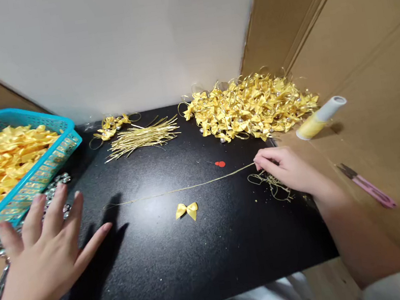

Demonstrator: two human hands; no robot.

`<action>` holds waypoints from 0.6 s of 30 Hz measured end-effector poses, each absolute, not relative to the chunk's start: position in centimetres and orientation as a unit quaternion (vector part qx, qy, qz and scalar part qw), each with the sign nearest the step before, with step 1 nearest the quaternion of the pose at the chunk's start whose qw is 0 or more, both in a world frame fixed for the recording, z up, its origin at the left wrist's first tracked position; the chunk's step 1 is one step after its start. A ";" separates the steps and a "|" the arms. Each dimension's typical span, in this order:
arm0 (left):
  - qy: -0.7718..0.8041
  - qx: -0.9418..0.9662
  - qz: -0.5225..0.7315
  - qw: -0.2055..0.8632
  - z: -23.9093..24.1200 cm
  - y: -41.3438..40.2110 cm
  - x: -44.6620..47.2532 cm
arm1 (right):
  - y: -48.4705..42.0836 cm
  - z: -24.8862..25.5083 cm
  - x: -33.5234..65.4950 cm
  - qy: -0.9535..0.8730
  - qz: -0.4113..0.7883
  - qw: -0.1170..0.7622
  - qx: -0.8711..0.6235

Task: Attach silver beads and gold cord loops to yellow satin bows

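Note:
My right hand (pixel 280 168) pinches one end of a thin gold cord (pixel 190 186), which stretches left across the black table. Its fingers are just above a tangle of loose cord pieces (pixel 274 184). With fingers spread, my left hand (pixel 48 246) hovers at the left, near a blue basket (pixel 68 138) and some small silver bells (pixel 61 179); it holds nothing. A single yellow ribbon bow (pixel 187 211) lies on the table between my hands, below the cord. Two red pieces (pixel 220 164) lie beyond the cord, too small to name surely.
Yellow bows (pixel 10 152) fill the basket. Straight gold cords (pixel 144 138) lie at the back beside a few finished bow loops (pixel 111 127). A large heap of bows with bells (pixel 249 106) stands back right. Farther right are a yellow-and-white tube (pixel 320 118) and pink-handled snips (pixel 371 188).

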State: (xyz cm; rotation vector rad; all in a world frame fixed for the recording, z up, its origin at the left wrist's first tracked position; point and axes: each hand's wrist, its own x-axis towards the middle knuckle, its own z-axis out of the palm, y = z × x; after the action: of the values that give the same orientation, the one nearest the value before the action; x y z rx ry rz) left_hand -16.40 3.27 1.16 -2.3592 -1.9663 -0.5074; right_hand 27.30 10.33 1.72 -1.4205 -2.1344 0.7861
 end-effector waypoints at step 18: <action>-0.329 -0.801 -0.263 -0.425 0.3 11.8 6.1 | 10.0 0.7 25.9 -0.745 0.323 0.369 -0.453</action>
State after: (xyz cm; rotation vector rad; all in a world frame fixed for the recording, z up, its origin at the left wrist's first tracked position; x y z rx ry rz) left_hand 6.12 11.78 0.30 -3.5578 -1.4620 -1.1704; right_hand 25.93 9.95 0.72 -1.1631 -1.9114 0.8304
